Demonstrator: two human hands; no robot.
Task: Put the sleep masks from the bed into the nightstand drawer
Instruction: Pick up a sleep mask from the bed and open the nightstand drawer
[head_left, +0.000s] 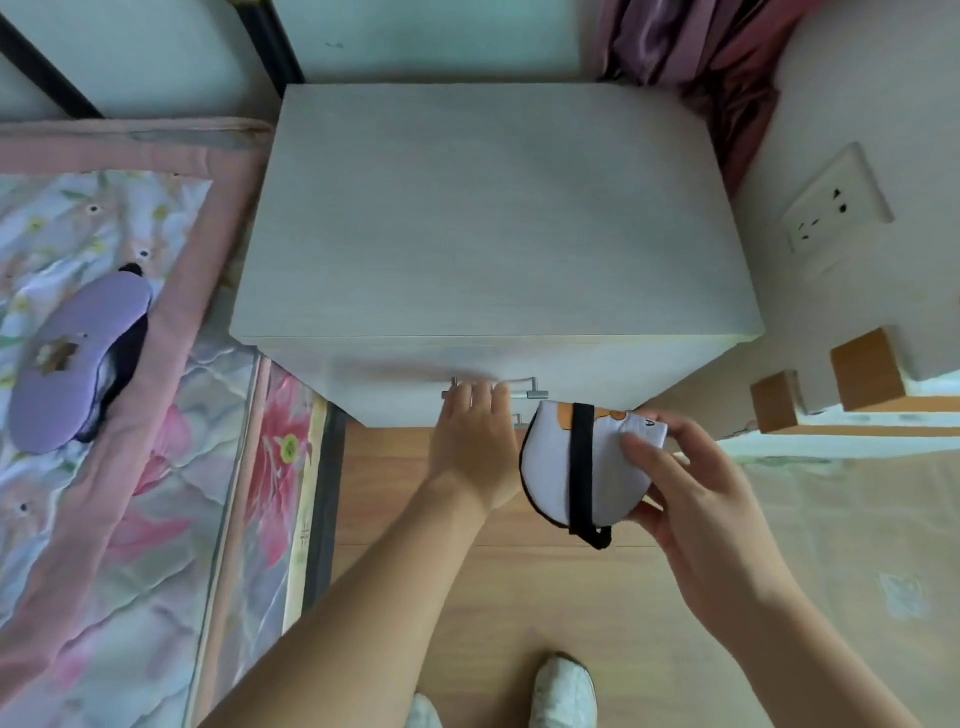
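Observation:
A white nightstand (493, 218) stands between the bed and the wall, its top drawer closed. My left hand (475, 441) grips the drawer's metal bar handle (524, 393), fingers curled over it. My right hand (696, 499) holds a folded white sleep mask (550, 467) with an orange print and a black strap, just right of the handle and in front of the drawer. A purple sleep mask (78, 358) with a dark underside lies on the floral bed cover (104, 519) at the left.
A wall socket (836, 208) is on the wall to the right, with wooden blocks (862, 371) below it. Pink curtain fabric (711, 57) hangs behind the nightstand. My white shoes (563, 691) stand on the wooden floor.

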